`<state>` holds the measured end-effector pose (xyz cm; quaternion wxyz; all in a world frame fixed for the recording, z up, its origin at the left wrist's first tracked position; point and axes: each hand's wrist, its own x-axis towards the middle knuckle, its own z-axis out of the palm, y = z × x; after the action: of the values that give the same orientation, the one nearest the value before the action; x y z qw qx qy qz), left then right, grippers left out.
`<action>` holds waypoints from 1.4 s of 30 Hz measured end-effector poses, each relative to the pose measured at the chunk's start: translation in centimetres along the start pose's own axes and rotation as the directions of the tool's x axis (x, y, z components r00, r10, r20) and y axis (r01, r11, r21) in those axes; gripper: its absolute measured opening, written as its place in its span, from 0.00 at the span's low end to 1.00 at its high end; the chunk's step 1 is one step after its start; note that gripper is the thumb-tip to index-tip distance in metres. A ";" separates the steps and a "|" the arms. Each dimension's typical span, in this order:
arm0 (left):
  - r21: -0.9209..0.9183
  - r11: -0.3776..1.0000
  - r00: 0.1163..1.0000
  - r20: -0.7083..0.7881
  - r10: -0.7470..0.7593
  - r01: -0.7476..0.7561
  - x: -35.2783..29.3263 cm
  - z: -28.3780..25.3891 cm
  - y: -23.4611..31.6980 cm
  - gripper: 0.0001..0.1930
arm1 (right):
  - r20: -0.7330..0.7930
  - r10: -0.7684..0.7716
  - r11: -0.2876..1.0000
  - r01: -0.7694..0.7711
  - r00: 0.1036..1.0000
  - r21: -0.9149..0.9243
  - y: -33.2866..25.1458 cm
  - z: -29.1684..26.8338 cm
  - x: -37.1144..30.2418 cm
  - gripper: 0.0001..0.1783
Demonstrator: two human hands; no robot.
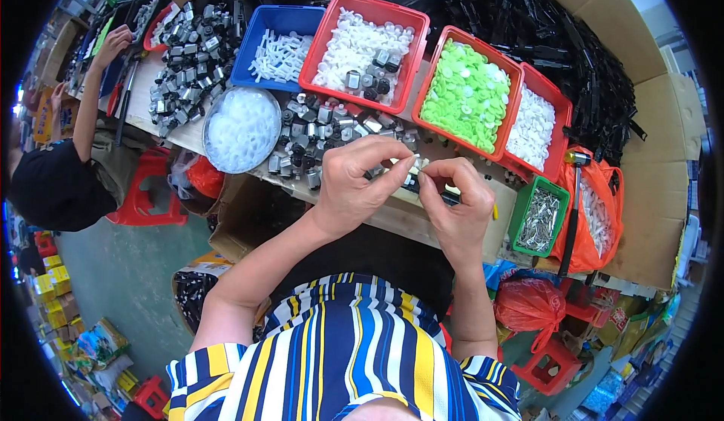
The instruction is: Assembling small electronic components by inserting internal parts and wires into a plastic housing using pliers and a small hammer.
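My left hand and my right hand meet over the front of the workbench. Thumb and forefinger of each are pinched close together around a small whitish piece, too small to name. Which fingertips bear it is hard to make out; both hands are closed at it. Just beyond my left hand lies a pile of small grey and black motor-like parts. A dark part with pale bits is partly hidden beneath my fingers. To the right of my right hand stands a green bin of metal pins or screws.
Behind my hands stand a blue bin, red bins of white pieces, and an orange-red bin of green discs. A round clear-white container sits left. A hammer lies right. Another person works at left.
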<state>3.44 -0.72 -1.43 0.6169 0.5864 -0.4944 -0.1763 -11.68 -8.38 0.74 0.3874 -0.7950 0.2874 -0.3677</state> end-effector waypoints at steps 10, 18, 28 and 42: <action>0.112 0.966 0.972 0.032 0.231 -0.233 -0.3 1.2 -0.3 0.09 | 0.035 0.354 0.760 -0.309 0.935 0.572 0.9 0.1 -1.3 0.08; -0.136 0.980 0.981 0.146 -0.126 0.146 -1.2 1.2 0.0 0.05 | 0.100 0.274 0.884 -0.291 0.957 0.366 2.0 -1.4 -2.2 0.07; -0.095 0.989 0.958 0.276 -0.081 0.111 -2.1 0.4 -1.1 0.15 | 0.084 0.062 0.995 -0.068 0.995 0.078 1.6 -1.0 -2.2 0.04; 0.379 0.807 0.879 0.343 0.332 -0.453 -3.6 0.9 -2.4 0.19 | 0.083 -0.091 0.981 0.104 0.992 -0.165 5.1 -0.4 -1.9 0.08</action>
<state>1.97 1.01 -5.17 0.4177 0.5679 -0.7093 -0.0007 -13.98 -9.86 -3.99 0.3104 -0.8515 0.2634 -0.3304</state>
